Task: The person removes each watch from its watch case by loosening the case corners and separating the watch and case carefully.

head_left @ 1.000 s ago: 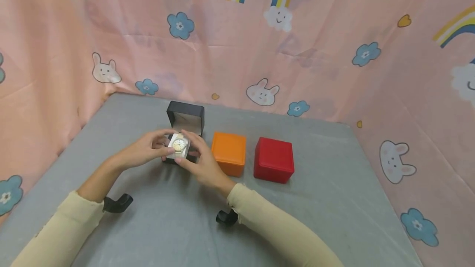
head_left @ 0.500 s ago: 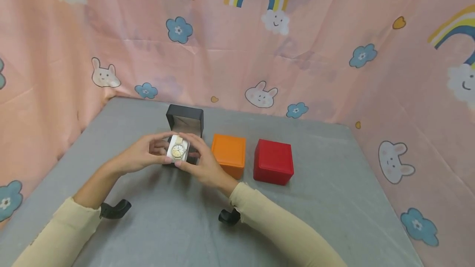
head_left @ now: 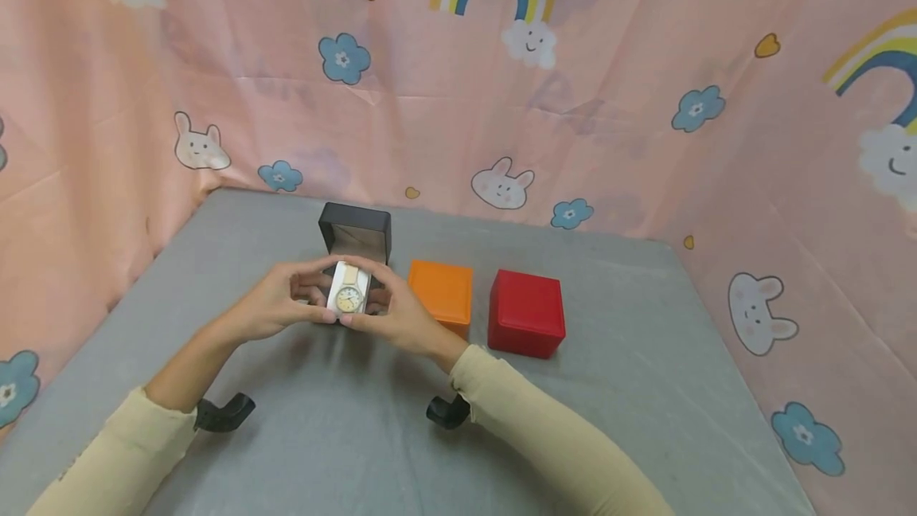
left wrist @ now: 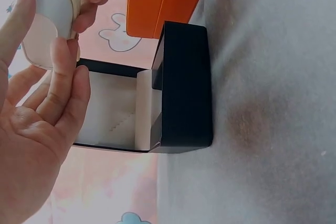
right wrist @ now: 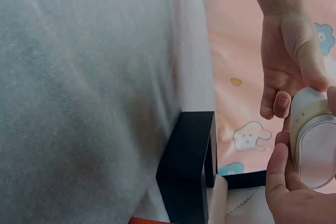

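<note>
A wristwatch (head_left: 349, 299) with a round pale face and cream strap is wrapped round a white cushion (head_left: 335, 287). My left hand (head_left: 272, 305) pinches one side of the cushion, and my right hand (head_left: 401, 318) pinches the other. Both hold it up in front of the black watch box (head_left: 356, 217), whose lid stands raised. From the left wrist view, the box's pale lining (left wrist: 113, 108) shows, and the cushion's smooth underside (left wrist: 43, 38) is apart from the box. The right wrist view shows the strap (right wrist: 310, 114) curving round the cushion.
To the right of the black box stand an orange box (head_left: 440, 293) and a red box (head_left: 526, 313), both closed. A grey cloth (head_left: 344, 436) covers the table. Behind it hangs a pink printed curtain (head_left: 430, 118).
The watch and cushion have tilted in my hands, so the face now sits lower and more strap shows above it. Both hands still hold the cushion. The boxes stay put.
</note>
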A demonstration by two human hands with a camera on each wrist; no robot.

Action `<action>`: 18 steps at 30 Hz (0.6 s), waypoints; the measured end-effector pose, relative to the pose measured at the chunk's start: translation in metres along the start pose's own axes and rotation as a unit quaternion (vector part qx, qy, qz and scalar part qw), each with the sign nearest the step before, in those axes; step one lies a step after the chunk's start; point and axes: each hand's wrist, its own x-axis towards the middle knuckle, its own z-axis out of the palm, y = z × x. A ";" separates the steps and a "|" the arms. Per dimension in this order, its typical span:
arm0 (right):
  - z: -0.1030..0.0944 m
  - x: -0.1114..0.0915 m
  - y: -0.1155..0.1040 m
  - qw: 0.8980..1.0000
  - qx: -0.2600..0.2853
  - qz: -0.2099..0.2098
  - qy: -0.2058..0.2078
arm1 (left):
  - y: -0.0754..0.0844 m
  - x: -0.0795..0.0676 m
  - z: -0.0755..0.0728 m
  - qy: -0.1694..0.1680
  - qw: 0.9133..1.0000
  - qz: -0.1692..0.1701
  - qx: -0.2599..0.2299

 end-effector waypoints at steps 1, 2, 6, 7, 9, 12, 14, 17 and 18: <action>0.000 0.000 0.000 1.000 -0.003 0.001 -0.003 | 0.000 0.000 0.000 0.001 1.000 -0.002 0.003; 0.000 0.000 0.001 1.000 -0.008 0.002 -0.006 | 0.001 0.000 0.000 0.001 1.000 -0.004 0.008; 0.000 -0.001 0.002 1.000 -0.027 0.006 -0.013 | 0.001 0.002 0.001 -0.003 1.000 -0.009 0.023; 0.000 -0.001 0.002 1.000 -0.025 0.007 -0.013 | 0.001 0.002 0.001 -0.006 1.000 -0.010 0.023; 0.000 -0.001 0.001 1.000 -0.023 0.010 -0.009 | 0.000 0.003 0.002 -0.009 0.999 -0.011 0.029; -0.001 -0.001 -0.001 1.000 -0.019 0.015 -0.005 | -0.001 0.003 0.003 -0.014 1.000 -0.014 0.020; -0.001 -0.002 -0.002 1.000 -0.021 0.020 -0.005 | -0.002 0.002 0.003 -0.019 1.000 -0.018 0.014; -0.001 -0.002 -0.001 0.999 -0.028 0.025 -0.005 | -0.002 0.002 0.003 -0.027 0.999 -0.024 -0.002; -0.001 -0.002 -0.001 0.999 -0.029 0.026 -0.003 | -0.002 0.002 0.003 -0.029 0.999 -0.025 -0.005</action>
